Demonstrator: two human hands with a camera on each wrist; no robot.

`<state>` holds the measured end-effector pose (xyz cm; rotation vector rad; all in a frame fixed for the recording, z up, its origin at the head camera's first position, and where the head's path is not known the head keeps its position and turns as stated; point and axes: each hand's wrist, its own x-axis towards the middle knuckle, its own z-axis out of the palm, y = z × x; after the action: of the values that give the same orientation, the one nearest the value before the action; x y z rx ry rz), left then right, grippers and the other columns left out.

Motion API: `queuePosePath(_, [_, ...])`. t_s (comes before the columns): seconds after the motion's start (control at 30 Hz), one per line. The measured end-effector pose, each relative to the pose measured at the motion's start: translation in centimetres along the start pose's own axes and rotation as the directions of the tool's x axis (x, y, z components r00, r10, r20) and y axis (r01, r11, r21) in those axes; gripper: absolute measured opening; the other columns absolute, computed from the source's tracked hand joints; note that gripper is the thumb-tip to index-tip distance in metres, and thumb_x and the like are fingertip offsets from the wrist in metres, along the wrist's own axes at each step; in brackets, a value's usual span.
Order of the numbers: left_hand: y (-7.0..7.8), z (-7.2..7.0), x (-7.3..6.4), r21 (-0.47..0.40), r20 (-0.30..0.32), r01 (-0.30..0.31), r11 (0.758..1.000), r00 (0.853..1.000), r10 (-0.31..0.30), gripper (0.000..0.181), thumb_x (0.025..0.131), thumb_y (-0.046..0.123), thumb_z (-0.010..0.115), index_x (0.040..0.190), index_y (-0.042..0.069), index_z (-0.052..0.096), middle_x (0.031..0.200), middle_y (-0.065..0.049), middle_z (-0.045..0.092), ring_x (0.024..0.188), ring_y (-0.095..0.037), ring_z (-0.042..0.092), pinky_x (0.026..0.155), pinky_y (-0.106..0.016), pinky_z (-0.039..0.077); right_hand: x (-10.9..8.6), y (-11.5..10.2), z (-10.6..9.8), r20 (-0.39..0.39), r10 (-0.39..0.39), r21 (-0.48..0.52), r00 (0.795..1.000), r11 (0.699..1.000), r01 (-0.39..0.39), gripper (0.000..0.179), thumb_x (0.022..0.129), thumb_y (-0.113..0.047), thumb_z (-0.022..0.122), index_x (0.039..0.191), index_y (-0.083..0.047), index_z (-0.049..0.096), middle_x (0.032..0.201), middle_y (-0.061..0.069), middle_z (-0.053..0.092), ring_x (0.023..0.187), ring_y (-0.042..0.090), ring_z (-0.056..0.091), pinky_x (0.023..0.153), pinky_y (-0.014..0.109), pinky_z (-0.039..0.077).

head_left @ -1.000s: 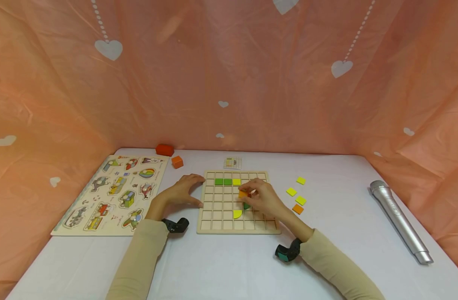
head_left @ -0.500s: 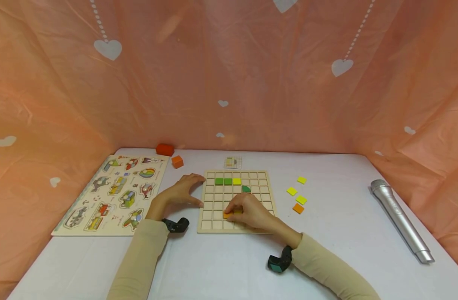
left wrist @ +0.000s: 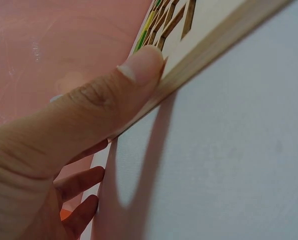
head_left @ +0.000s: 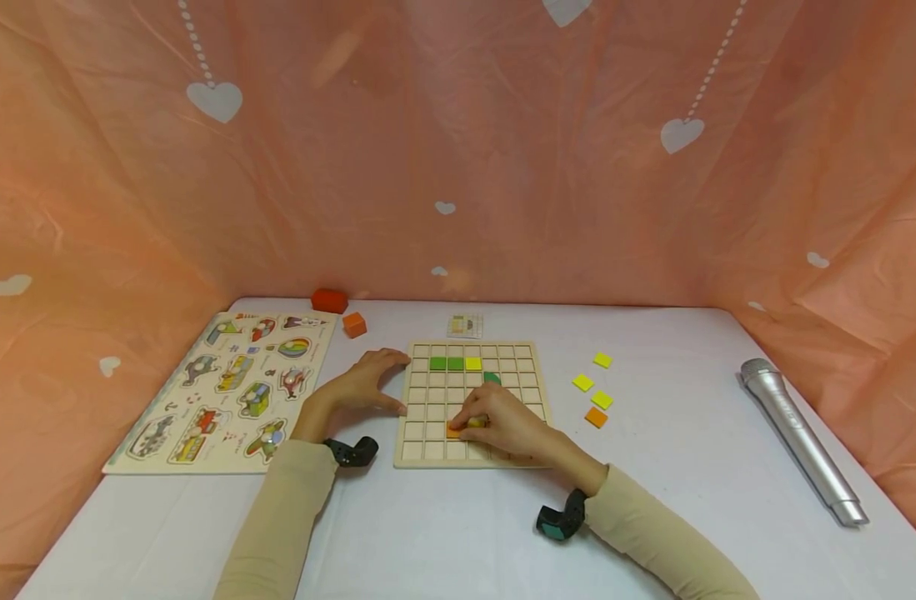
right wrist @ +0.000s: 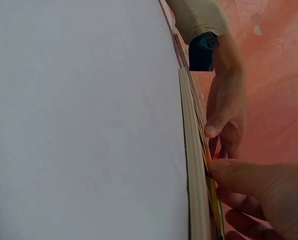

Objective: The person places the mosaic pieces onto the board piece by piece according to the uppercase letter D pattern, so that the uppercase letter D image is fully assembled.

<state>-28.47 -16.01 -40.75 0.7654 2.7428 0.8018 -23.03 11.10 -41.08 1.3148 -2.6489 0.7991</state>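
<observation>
Close by, a person in beige sleeves (head_left: 273, 508) works over a square wooden grid board (head_left: 420, 451) on a white-covered worktop (head_left: 427, 542).

Left hand (head_left: 362, 383): at the board's left edge, fingers loosely bent and well apart from the thumb, nothing pinched. The left wrist view shows the thumb touching the board's rim.

Right hand (head_left: 503, 419): low over the board, thumb and forefinger nearly together at the tips, pinching an orange tile (head_left: 453, 432). Tile sits at the third column from the left, second row from the near edge; whether it lies fully flat in its cell, I cannot tell. Just beside it, partly under the hand, a yellow piece (head_left: 478, 422).

Farther up the board: two green tiles (head_left: 447, 363) and a yellow tile (head_left: 473, 363) side by side in one row; a dark green piece (head_left: 491, 377) one row nearer, partly covered by the hand.

Right of the board, loose: three yellow tiles (head_left: 583, 382), one more orange tile (head_left: 596, 417). Beyond the far edge, a small printed card (head_left: 465, 326).

Farther left, a picture puzzle (head_left: 228, 400), with a red block (head_left: 329, 301) and an orange block (head_left: 354, 325) near its far corner. Far right, a silver microphone (head_left: 801, 442), lying aslant. Behind everything, peach cloth (head_left: 458, 150) with white hearts.
</observation>
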Motion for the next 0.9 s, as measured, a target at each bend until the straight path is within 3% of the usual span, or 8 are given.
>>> queuePosePath(0.17, [0.0, 0.0, -0.1, -0.007, -0.002, 0.003, 1.0, 1.0, -0.003, 0.081, 0.069, 0.03, 0.082, 0.135, 0.004, 0.044, 0.142, -0.016, 0.039, 0.132, -0.035, 0.03, 0.109, -0.051, 0.025, -0.7, 0.0, -0.7, -0.005, 0.015, -0.013, 1.0, 1.0, -0.015, 0.02, 0.084, -0.025, 0.07, 0.103, -0.017, 0.072, 0.104, -0.006, 0.059, 0.099, 0.011, 0.047, 0.082, 0.027, 0.042])
queuePosePath(0.47, [-0.1, 0.1, 0.0, 0.008, -0.007, -0.003, 1.0, 1.0, 0.003, 0.081, 0.069, 0.029, 0.082, 0.135, 0.004, 0.045, 0.141, -0.016, 0.04, 0.131, -0.035, 0.031, 0.11, -0.05, 0.025, -2.9, 1.3, -4.4, -0.179, 0.103, 0.054, 0.978, 0.994, -0.095, 0.034, 0.082, -0.013, 0.071, 0.115, -0.007, 0.063, 0.115, 0.008, 0.056, 0.109, 0.025, 0.051, 0.087, 0.045, 0.046])
queuePosePath(0.67, [0.0, 0.1, 0.0, 0.002, -0.004, 0.005, 1.0, 1.0, -0.005, 0.081, 0.068, 0.029, 0.083, 0.135, 0.004, 0.045, 0.142, -0.015, 0.039, 0.131, -0.034, 0.03, 0.11, -0.05, 0.024, -4.9, 2.7, -6.6, -0.254, 0.121, 0.029, 0.96, 0.993, -0.118, 0.037, 0.08, -0.01, 0.073, 0.116, -0.006, 0.062, 0.11, 0.008, 0.059, 0.101, 0.028, 0.056, 0.081, 0.045, 0.05])
queuePosePath(0.9, [-0.1, 0.2, 0.2, 0.009, 0.002, 0.02, 1.0, 1.0, -0.02, 0.082, 0.068, 0.029, 0.083, 0.136, 0.005, 0.044, 0.143, -0.015, 0.038, 0.132, -0.033, 0.029, 0.11, -0.049, 0.024, -7.0, 4.2, -8.4, -0.236, 0.184, 0.042, 0.954, 0.983, -0.179, 0.033, 0.077, -0.004, 0.074, 0.109, -0.008, 0.065, 0.105, 0.005, 0.062, 0.092, 0.029, 0.059, 0.074, 0.045, 0.052])
